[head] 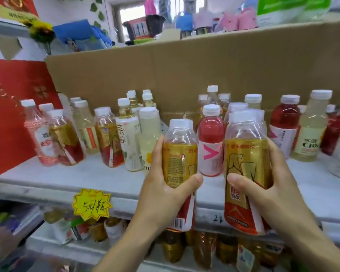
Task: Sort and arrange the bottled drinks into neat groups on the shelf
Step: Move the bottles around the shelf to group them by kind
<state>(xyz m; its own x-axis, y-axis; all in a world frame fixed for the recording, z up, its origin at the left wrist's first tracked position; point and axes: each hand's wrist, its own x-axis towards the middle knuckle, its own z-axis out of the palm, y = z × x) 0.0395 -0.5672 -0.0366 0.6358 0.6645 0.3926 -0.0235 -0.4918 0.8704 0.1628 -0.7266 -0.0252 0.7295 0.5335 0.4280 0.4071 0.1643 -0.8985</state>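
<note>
Mid-sort: left hand (165, 193) clamps one gold bottle (179, 154) just left of the pink bottle (210, 146), right hand (275, 193) another gold bottle (245, 163) just right; both probably need standing beside matching bottles (108, 142) farther left.

1. Bright, even light throughout; a blown-out window (130, 15) glows at the top.
2. Soft, faint shadows lie under the bottles (126, 134) on the shelf (77, 179).
3. Small glints mark the clear bottle shoulders.
4. Wide-angle distortion bows the shelf's front edge and the cardboard (204, 63).
5. The lower left corner and upper background are blurred; the middle is sharper.
</note>
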